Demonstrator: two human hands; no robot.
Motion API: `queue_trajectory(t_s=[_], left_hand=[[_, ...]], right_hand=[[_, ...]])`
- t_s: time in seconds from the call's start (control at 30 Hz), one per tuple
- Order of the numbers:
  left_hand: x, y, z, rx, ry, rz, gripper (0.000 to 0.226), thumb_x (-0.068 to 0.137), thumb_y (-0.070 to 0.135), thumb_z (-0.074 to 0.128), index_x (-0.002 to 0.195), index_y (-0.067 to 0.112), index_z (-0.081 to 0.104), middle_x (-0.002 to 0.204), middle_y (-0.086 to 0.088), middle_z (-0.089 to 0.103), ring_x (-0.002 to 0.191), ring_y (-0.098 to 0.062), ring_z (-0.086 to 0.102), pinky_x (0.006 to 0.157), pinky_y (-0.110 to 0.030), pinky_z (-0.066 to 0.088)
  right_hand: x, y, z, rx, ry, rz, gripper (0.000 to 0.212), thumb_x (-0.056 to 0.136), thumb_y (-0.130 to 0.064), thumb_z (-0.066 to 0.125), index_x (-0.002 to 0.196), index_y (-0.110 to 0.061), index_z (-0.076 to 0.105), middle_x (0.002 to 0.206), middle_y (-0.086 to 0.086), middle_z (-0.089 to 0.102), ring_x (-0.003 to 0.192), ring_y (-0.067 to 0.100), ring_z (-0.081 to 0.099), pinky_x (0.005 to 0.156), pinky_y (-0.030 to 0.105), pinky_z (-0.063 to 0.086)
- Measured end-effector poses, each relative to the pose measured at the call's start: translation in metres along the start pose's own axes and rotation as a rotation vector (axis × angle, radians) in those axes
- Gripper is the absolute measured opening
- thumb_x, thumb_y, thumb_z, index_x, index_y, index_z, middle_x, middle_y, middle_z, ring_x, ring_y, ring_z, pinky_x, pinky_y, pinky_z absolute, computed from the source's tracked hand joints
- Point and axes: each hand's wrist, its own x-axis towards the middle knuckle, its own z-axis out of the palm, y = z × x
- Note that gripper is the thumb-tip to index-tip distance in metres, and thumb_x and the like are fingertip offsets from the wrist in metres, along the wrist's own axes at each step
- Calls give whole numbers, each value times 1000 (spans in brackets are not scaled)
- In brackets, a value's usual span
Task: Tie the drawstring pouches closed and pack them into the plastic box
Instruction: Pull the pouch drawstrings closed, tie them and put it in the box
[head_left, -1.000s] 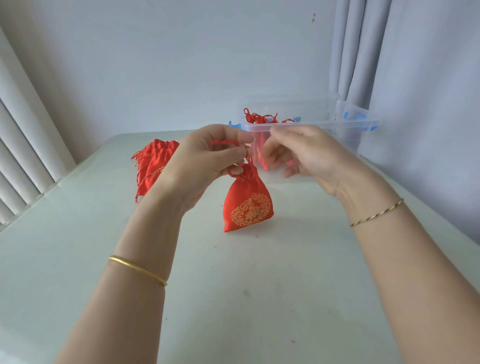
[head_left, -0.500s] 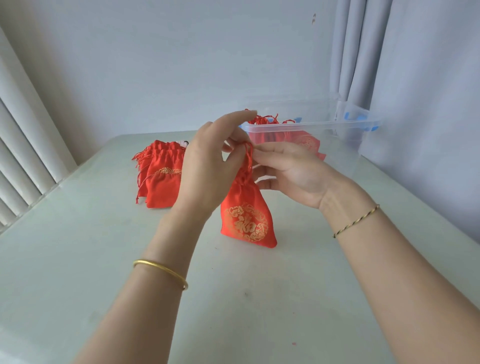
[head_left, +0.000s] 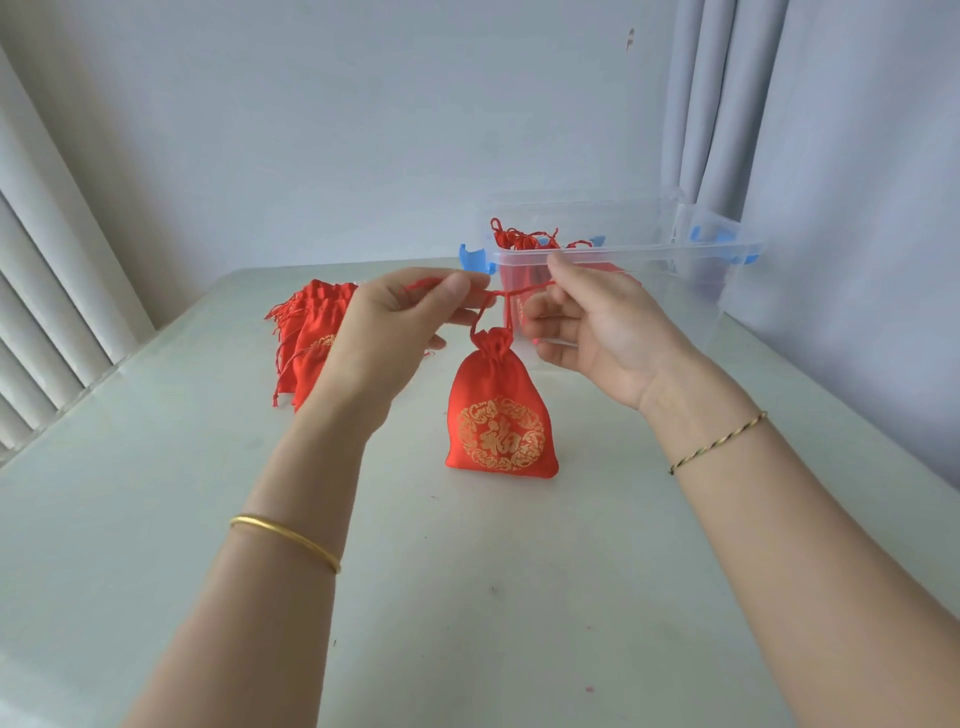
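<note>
Tassels trail from the pile of red pouches (head_left: 311, 348) lying on the table (head_left: 156, 519) at your far left, just behind your left wrist. If that forearm swings back, it could snag the loose cords and drag the heap.

Your left hand (head_left: 400, 317) pinches 1 end of the red drawstring (head_left: 511, 292) between thumb and forefinger, with the other fingers curled loosely below. If you pull unevenly, the half-made knot may slide off centre or slip open. If you pull upward too hard, the pouch (head_left: 501, 415) could lift and tip, since only its base seems to rest on the table.

That pouch stands upright between your 2 hands. It is shiny red cloth with a round gold emblem on its face, plump at the bottom, the neck gathered tight into a ruffle. The cord rises from the neck to a crossing just above it, then runs out level to each hand.

Your right hand (head_left: 587, 322) pinches the other end, palm toward you, the remaining fingers half curled. Behind it sits the clear plastic box (head_left: 623, 257) with blue clips (head_left: 472, 258), already holding several red pouches. Its near rim is close to your right fingertips, so a wide pull may knock it.
</note>
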Motion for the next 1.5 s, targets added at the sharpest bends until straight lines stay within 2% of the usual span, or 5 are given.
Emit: queue_trajectory(t_s=[0.2, 0.47, 0.8, 1.27, 1.5], left_hand=[[3, -10, -4, 68, 154, -136, 40, 99, 28, 38, 70, 13, 60, 78, 5, 73, 73, -7, 61, 66, -25, 42], [4, -3, 3, -561, 156, -193, 42, 100, 22, 35, 60, 13, 41, 63, 1, 66, 76, -18, 69, 75, -26, 53], [-5, 6, 12, 86, -248, -184, 22, 83, 20, 67, 89, -1, 68, 76, -7, 57, 68, -13, 49, 70, -23, 45], [-3, 5, 12, -73, -155, -214, 17, 92, 11, 53, 81, 8, 66, 67, -1, 59, 53, -8, 50, 58, -16, 48], [-1, 1, 12, -42, 23, -242, 15, 89, 9, 58, 75, 6, 62, 48, 3, 58, 41, -3, 51, 50, -15, 48]], right_hand=[[2, 4, 2, 563, -66, 126, 43, 94, -33, 47, 55, -17, 42, 62, 1, 62, 46, 8, 55, 42, 17, 44], [5, 17, -4, 253, 128, 249, 37, 93, -29, 53, 61, -18, 39, 39, -5, 46, 30, 7, 36, 34, 11, 30], [-8, -11, 13, 135, -10, -60, 33, 92, -27, 55, 62, -14, 53, 70, 3, 58, 45, 8, 47, 42, 17, 36], [-9, -2, 15, -354, -50, -27, 17, 87, 4, 40, 86, -9, 51, 69, 10, 59, 44, 16, 54, 41, 23, 39], [-9, 6, 19, -623, -82, -291, 26, 73, -9, 75, 75, -21, 52, 62, -4, 53, 52, 5, 49, 54, 22, 42]])
